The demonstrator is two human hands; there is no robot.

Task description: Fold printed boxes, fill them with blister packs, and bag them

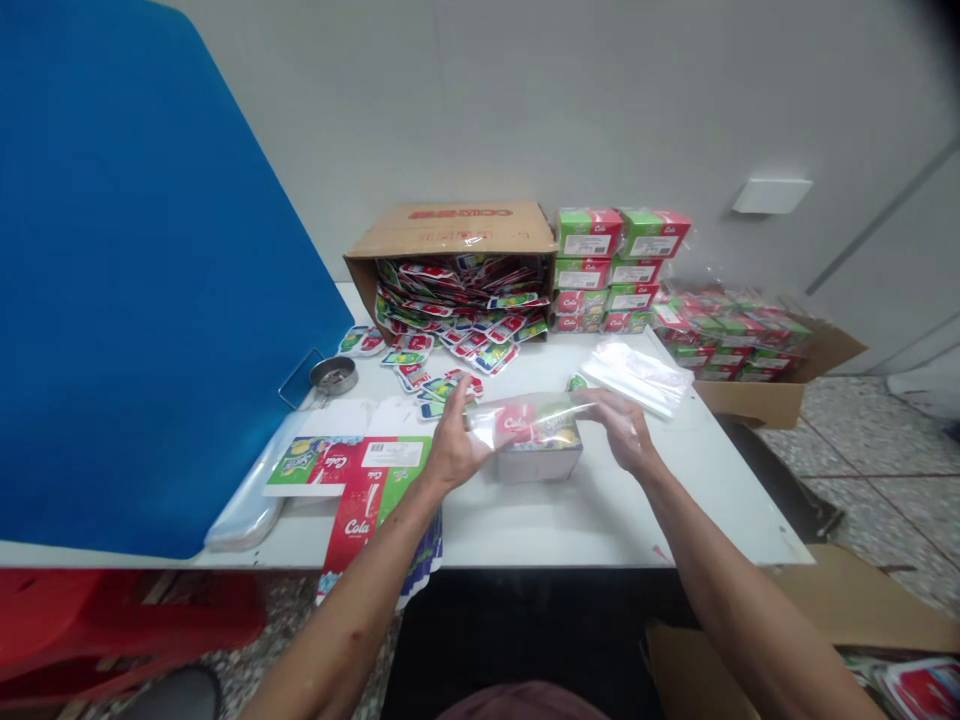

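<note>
In front of me on the white table is a small printed carton (540,464), with red Cola and green panels on top and a plain pale side facing me. A clear plastic bag (486,428) stretches across it; whether the carton is inside or under the film I cannot tell. At the left end my left hand (455,442) is closed on the bag, thumb up, its other fingers partly hidden. My right hand (619,426) grips the film at the right end. Loose printed cards (439,395) lie just beyond the left hand.
An open cardboard box (450,230) spills printed cards. Beside it rise stacked finished cartons (592,270). Plastic bags (637,377) lie at right, flat carton blanks (364,490) at left, near a metal tin (334,375) and blue panel (150,280). More cartons fill a floor box (750,400).
</note>
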